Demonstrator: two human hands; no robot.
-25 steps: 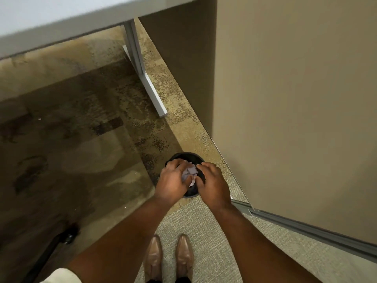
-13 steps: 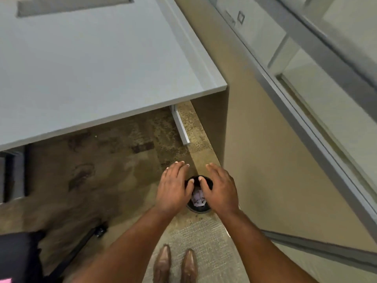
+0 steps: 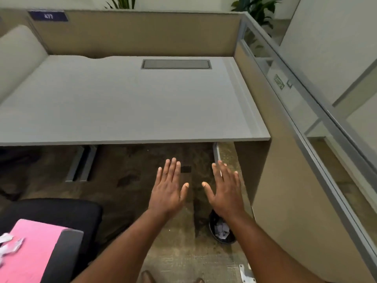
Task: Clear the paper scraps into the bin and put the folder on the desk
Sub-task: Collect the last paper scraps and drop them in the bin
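Both hands are raised flat with fingers spread, below the front edge of the grey desk (image 3: 130, 103). My left hand (image 3: 170, 187) and my right hand (image 3: 225, 189) hold nothing. Under my right forearm, on the floor by the partition, stands a small black bin (image 3: 221, 232) with crumpled white paper scraps (image 3: 222, 229) in it. At the bottom left a pink folder (image 3: 30, 254) lies on a black chair (image 3: 61, 213). A few white paper scraps (image 3: 9, 245) rest on the folder's left part.
A beige cubicle partition (image 3: 285, 201) runs along the right, with a glass panel above it. A grey cable hatch (image 3: 176, 64) is set into the desk's back. Desk legs (image 3: 81, 164) stand underneath. Plants show beyond the back panel.
My hands dropped the scraps into the bin, opened, and rose away from it. The view lifted from the floor to the desk, bringing the chair and pink folder into sight.
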